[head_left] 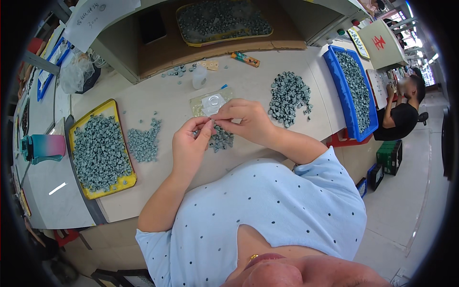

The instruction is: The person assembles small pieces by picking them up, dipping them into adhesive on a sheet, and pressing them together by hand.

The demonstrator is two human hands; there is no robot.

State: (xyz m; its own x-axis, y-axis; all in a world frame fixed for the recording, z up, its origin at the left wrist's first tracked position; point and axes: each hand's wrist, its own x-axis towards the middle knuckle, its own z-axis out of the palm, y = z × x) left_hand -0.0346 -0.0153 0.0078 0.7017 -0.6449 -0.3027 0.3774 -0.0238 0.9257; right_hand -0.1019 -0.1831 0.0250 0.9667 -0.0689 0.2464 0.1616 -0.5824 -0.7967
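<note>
On the left of the tabletop [158, 98] a yellow tray [111, 109] holds grey-green pieces, with a loose pile [142, 142] just beside it. The left hand [190, 146] and right hand [245, 122] meet fingertip to fingertip, both pinched together on a small piece [212, 121] too tiny to make out. A small heap of pieces [221, 138] lies right under the hands, a clear plastic bag [210, 102] just behind them. Farther right sit a bigger heap [288, 97] and a blue tray [342, 95].
</note>
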